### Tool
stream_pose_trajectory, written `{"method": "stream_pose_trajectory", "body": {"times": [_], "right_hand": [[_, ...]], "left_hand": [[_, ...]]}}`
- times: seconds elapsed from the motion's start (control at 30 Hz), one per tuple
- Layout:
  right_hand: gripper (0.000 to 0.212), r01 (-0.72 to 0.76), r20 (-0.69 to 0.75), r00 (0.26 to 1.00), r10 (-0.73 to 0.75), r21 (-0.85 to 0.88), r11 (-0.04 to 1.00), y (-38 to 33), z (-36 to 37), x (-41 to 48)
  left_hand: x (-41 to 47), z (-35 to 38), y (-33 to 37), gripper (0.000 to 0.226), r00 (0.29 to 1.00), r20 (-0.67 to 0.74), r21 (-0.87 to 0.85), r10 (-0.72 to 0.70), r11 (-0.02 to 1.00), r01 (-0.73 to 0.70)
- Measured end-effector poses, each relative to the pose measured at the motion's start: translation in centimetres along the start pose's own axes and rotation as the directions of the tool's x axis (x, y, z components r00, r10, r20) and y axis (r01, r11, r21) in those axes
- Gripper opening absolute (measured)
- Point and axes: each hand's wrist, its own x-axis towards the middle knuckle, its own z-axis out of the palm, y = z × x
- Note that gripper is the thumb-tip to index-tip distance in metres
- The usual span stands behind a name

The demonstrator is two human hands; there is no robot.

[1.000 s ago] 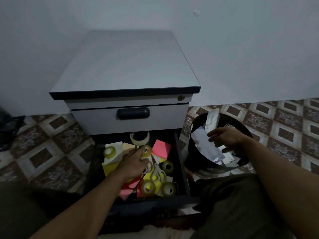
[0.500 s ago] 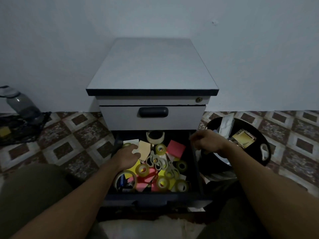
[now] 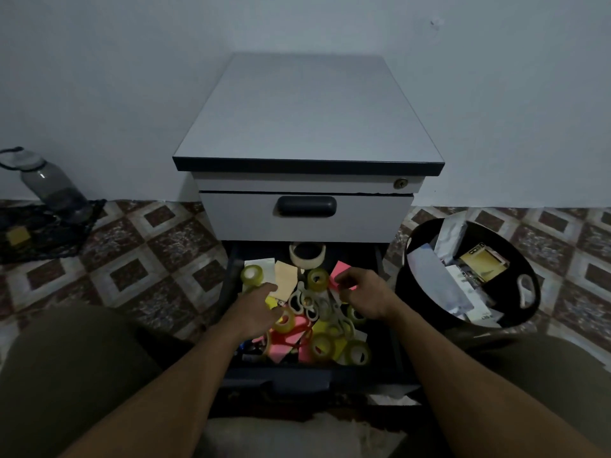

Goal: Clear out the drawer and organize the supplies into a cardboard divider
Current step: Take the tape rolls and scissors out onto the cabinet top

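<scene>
The bottom drawer of a grey cabinet stands open, full of supplies. It holds clear tape rolls, a wide masking tape roll, white-handled scissors, a beige note, and pink and yellow sticky notes. My left hand reaches into the drawer's left side, its fingers stretched toward the beige note, with a tape roll beside its thumb. My right hand is over the drawer's right side, bent fingers touching the pink note. No cardboard divider is in view.
A black round bin with papers and a yellow box stands on the tiled floor right of the drawer. The upper drawer is closed. A grey water bottle leans on a dark bag at the far left. My knees flank the drawer.
My right hand left the bin, crossed the drawer's right edge and now sits inside over the pink note. My left hand shifted slightly within the drawer. The camera turned right and centred on the cabinet.
</scene>
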Motion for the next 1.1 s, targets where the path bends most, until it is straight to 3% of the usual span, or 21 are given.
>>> {"method": "stream_pose_trajectory", "body": {"times": [0.2,0.37,0.5,0.73,1.1], "right_hand": [[0.037,0.026,-0.017,1.0,-0.027,-0.02,0.999,0.2,3.0,1.2],[0.042,0.011,-0.028,1.0,-0.014,-0.104,0.994,0.8,4.1,2.6],[0.062,0.006,0.019,1.0,-0.003,-0.192,0.981,1.6,4.9,4.2],[0.05,-0.002,0.021,1.0,0.009,-0.312,0.95,1.7,6.0,5.6],[0.044,-0.009,0.029,0.999,0.022,-0.386,0.922,2.1,6.7,7.1]], "left_hand": [[0.1,1.9,0.0,0.071,0.998,0.04,0.106,0.056,0.993,-0.06],[0.5,2.2,-0.1,0.059,0.997,0.007,0.128,0.075,0.989,-0.075],[0.6,2.3,-0.4,0.056,0.998,-0.022,0.175,0.058,0.983,-0.053],[0.9,2.4,-0.7,0.049,0.997,-0.024,0.214,0.07,0.975,-0.063],[0.3,1.1,-0.1,0.043,0.991,-0.097,0.073,0.094,0.994,-0.087]]}}
